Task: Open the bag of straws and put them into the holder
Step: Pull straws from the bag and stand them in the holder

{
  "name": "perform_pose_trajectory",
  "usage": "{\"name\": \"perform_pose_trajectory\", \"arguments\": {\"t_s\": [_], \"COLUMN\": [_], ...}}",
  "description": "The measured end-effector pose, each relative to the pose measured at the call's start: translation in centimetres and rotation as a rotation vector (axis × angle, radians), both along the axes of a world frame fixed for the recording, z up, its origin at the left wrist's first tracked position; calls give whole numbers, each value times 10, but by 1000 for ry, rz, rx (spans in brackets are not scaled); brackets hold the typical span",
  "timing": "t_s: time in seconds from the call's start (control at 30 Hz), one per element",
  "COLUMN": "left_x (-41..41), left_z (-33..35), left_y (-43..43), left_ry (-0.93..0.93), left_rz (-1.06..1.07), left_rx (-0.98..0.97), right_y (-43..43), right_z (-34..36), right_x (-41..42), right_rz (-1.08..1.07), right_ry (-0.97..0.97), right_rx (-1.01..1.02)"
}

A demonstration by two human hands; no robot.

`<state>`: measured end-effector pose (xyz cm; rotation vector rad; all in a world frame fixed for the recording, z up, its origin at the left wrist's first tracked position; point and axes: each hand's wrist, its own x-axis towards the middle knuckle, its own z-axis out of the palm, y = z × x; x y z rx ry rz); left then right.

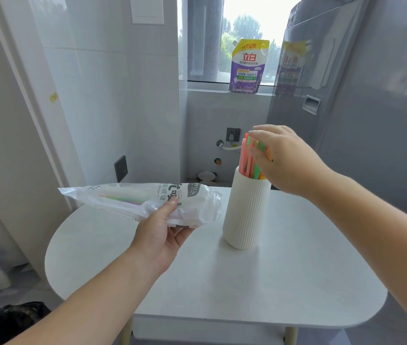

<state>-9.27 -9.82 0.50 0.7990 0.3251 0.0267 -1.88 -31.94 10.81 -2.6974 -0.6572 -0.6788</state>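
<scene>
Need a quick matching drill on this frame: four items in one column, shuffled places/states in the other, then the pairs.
Items:
1. straw bag
2. holder
3. straws
4. detergent pouch

Places/states:
A. on the window sill
B. upright on the white table
C. held off the table in the left hand
D. sticking out of the holder under the right hand

Pairs: 1-C, 2-B, 3-D, 4-A
</scene>
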Motion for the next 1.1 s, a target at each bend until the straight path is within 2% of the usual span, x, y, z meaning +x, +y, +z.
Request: {"name": "perform_pose_trajectory", "arguments": {"t_s": [0.2,0.3,0.37,0.4,0.43,0.57,0.67,0.73,0.83,1.1], "left_x": [0,1,2,1,1,-3,-8,-10,-11,-8], "left_z": [1,1,2,3,4,9,10,9,8,8], "left_y": [1,1,1,1,1,-2,-6,-9,-13,-6], "left_ry": [-18,-49,-80,-96,-116,-218,-287,-320,-346,-352], "left_rz": [-1,1,11,22,33,48,15,-8,-13,35], "left_rx": [-5,10,31,46,65,204,384,490,577,671], "right_y": [-5,4,15,21,27,44,52,58,66,64], "right_z": [-11,-11,-16,-22,-28,-63,-79,-84,-89,-105], "right_x": [-8,-29,-53,-64,-74,-86,-85,-86,-87,-84], "right_rz": [-23,12,21,5,-24,-157,-145,-104,-120,-132], "right_ry": [-138,-383,-406,-291,-99,778,1114,1189,1194,1261], "right_rx": [-63,160,360,457,550,879,1283,1421,1512,1546]}}
